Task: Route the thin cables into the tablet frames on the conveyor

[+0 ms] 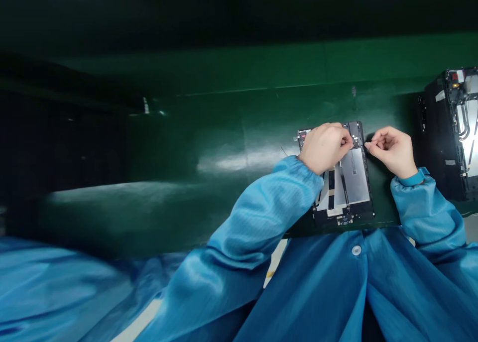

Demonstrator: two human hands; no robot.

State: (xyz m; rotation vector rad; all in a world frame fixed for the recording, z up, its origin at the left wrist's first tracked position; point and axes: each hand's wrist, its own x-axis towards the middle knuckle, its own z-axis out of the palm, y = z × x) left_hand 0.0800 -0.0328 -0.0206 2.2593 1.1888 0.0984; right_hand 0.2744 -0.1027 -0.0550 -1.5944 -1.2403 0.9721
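Observation:
An opened tablet (pixel 359 175) lies on the green work surface, its silver inner plate, dark flex cables and small circuit parts showing. Over its upper part is my left hand (pixel 325 144), thumb and fingers pinched together near the upper right corner. Whatever sits between those fingertips is too small to make out, and the hand hides part of the tablet's upper half. Just beyond the tablet's right edge, my right hand (pixel 393 150) is closed in a pinch, apart from the tablet. I cannot tell what its fingertips hold, if anything.
On the far right stands a stack of similar opened tablets (pixel 450 133), cut off by the frame's edge. The green work surface (pixel 231 133) stretches to the left. A blue-sleeved person (pixel 56 287) is partly visible at the lower left.

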